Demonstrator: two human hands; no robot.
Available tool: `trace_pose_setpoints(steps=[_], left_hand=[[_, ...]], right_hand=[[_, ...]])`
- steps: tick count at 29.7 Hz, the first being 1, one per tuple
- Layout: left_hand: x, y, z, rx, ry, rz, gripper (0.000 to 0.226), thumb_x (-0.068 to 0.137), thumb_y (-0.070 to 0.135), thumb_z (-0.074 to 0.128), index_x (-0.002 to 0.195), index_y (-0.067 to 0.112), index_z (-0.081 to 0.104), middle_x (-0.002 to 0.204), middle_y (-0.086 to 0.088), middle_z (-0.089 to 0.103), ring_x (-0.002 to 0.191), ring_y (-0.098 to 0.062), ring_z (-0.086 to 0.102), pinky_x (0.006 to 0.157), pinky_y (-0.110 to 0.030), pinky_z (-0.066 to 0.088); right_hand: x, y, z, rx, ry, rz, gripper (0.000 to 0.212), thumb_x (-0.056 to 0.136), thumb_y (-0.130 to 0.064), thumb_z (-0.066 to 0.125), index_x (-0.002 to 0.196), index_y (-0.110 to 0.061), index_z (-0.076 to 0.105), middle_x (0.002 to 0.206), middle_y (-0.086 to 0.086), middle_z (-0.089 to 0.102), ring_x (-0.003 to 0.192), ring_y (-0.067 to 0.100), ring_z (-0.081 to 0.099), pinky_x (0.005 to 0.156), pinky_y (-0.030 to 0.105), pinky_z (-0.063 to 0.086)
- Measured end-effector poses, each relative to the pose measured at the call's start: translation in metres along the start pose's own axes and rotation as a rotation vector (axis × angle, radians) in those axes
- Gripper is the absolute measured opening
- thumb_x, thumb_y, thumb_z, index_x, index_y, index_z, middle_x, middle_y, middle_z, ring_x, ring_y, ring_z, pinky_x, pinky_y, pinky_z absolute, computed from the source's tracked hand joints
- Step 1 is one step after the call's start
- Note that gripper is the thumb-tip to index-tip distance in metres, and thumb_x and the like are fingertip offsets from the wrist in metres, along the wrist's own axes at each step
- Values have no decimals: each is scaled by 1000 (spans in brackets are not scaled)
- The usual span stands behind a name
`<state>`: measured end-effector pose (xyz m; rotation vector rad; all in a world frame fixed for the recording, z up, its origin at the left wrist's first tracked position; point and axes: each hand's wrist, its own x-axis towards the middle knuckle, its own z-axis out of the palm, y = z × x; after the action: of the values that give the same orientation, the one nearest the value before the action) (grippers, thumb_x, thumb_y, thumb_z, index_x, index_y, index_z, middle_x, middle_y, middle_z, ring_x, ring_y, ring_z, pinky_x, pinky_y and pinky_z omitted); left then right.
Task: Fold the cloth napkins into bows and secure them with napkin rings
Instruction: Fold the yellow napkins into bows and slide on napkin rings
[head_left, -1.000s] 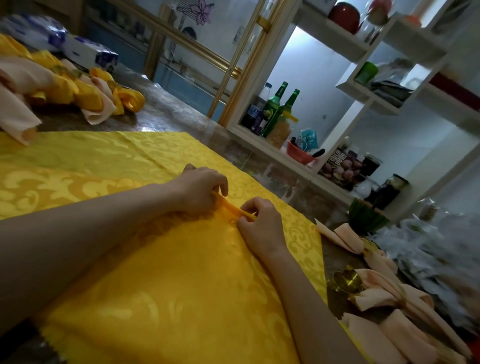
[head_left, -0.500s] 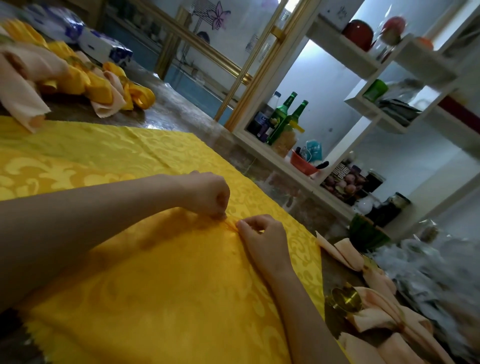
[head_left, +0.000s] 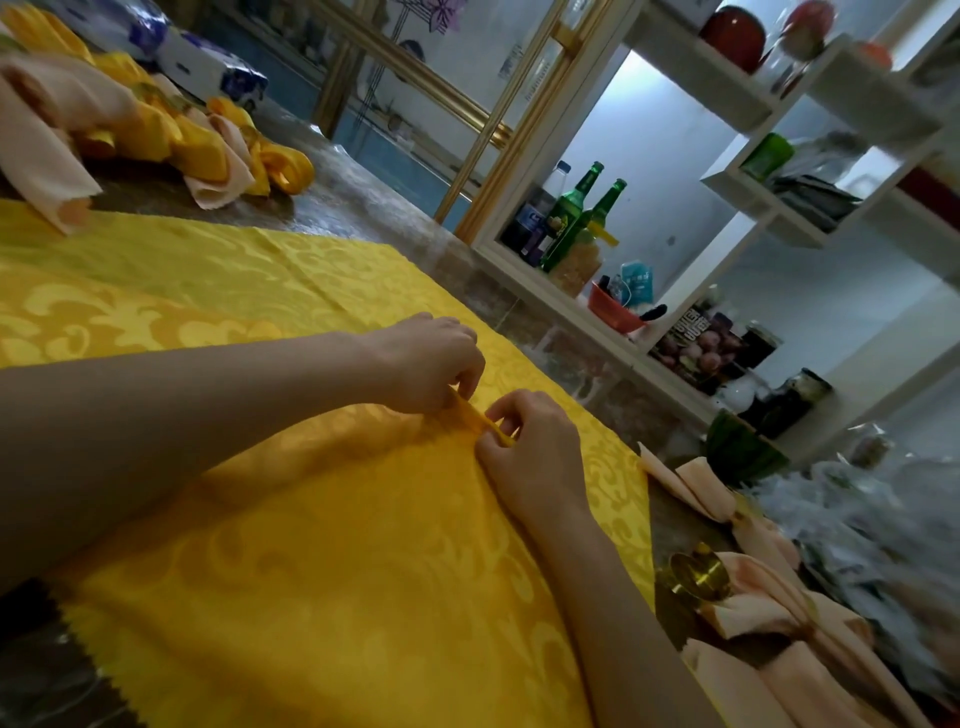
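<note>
My left grip (head_left: 426, 364) and my right grip (head_left: 530, 452) each pinch the same thin ridge of the yellow napkin (head_left: 337, 571), fingers curled tight, close side by side. The napkin lies flat and wide on the tabletop (head_left: 353, 176). I think it is light, soft and a bit slippery, so I should hold the fold low down, right at the crease, or it may pop open. A gold napkin ring (head_left: 698, 571) sits near the cloth's right edge, beside peach napkins (head_left: 758, 613), and it looks hard and smooth.
</note>
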<state>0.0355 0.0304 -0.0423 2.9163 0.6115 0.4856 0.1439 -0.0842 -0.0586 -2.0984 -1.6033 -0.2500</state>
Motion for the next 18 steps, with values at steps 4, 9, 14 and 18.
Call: trace_pose_setpoints(steps=[4,9,14,18], left_hand=[[-1,9,-3,-85,-114,-74,20,86,18,58,105,21,57,89,7,46,87,-11,45,58,-21,34],[1,7,-5,-335,-205,-220,25,93,20,49,114,13,60,94,3,51,90,-14,49,72,-23,40],[0,3,-10,-367,-232,-217,19,91,23,59,109,19,64,77,13,44,71,-7,44,60,-18,37],[-3,-1,-9,-355,-191,-212,24,86,22,66,110,18,66,91,8,52,91,-11,52,75,-21,42]], right_hand=[[0,1,-4,2,-73,-68,17,75,-5,60,80,-21,56,83,-4,52,79,10,47,70,21,40],[0,3,-5,266,-123,23,12,86,-17,61,75,-15,67,77,-3,61,70,5,52,63,14,36],[2,7,-5,321,-148,110,2,86,-20,65,86,-19,66,67,-10,56,61,0,49,58,11,38],[3,7,-9,210,-196,90,11,87,-23,64,96,-22,70,82,-9,58,70,0,50,64,10,36]])
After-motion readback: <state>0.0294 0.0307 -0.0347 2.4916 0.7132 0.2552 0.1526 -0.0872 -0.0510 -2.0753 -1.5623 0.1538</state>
